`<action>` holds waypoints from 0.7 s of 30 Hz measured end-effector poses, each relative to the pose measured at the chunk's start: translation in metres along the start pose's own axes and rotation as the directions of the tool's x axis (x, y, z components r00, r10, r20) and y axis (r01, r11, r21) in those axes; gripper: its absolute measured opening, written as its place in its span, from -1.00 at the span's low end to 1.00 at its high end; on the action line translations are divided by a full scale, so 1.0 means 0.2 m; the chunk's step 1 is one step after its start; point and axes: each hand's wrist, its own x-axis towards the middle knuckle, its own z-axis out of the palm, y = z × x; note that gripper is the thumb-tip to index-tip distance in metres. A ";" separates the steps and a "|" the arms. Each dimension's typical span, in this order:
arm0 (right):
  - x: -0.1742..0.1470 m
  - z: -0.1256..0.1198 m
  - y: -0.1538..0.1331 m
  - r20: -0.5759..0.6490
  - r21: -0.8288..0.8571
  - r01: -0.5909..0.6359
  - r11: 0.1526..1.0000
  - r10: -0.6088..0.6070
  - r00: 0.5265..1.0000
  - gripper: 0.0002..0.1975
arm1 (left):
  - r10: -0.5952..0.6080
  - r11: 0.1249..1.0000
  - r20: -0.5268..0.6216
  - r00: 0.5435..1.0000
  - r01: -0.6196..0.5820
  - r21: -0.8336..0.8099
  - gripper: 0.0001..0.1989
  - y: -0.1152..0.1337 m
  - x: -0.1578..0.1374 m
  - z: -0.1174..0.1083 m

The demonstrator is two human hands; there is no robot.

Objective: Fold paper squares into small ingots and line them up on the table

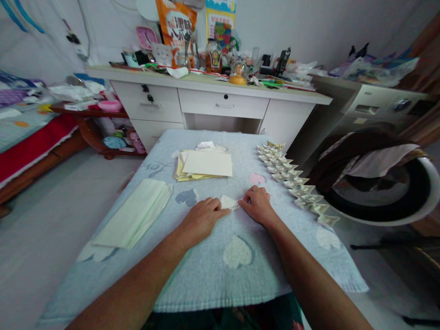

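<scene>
One folded paper, held at both ends

Small off-white piece, near mid-table, on a pale blue cloth printed with hearts. Left hand: fingers curled, nearly closed, thumb along the near edge, gripping the paper's left end. Right hand: fingers bunched, tips pinched at the right corner. Finer finger detail too small to read.

Beyond the hands, slightly left: loose paper stack, cream sheet on top, yellow edges below. Left side of table: folded pale green sheets, lying flat. Right side: slanting row of folded paper shapes, pointed ends, set close together; farthest one patterned yellowish. Past the table: white desk, top crowded. Far right: washing machine, dark fabric at its round door.
</scene>
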 end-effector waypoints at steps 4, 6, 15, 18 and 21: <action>0.00 0.00 0.00 0.008 -0.005 -0.004 1.000 0.004 1.000 -0.80 | 0.013 1.000 -0.023 1.000 -0.013 0.020 -0.71 0.00 0.00 0.01; 0.00 0.00 0.00 0.009 -0.002 0.003 1.000 -0.003 1.000 -0.81 | 0.021 1.000 -0.041 0.999 -0.020 0.021 -0.72 -0.01 0.00 0.01; 0.00 -0.04 0.08 -0.157 0.090 0.051 0.995 -0.037 0.987 -0.91 | -0.008 0.999 -0.048 0.999 0.006 -0.042 -0.71 -0.01 0.01 0.03; -0.03 -0.06 0.03 -0.208 0.183 0.270 0.945 -0.231 0.951 -0.88 | -0.009 0.997 -0.051 0.999 0.005 -0.079 -0.72 -0.02 0.01 0.03; -0.06 -0.04 -0.05 -0.076 0.224 0.398 0.889 -0.391 0.917 -0.87 | -0.019 0.997 -0.055 0.998 0.015 -0.079 -0.73 -0.02 0.01 0.04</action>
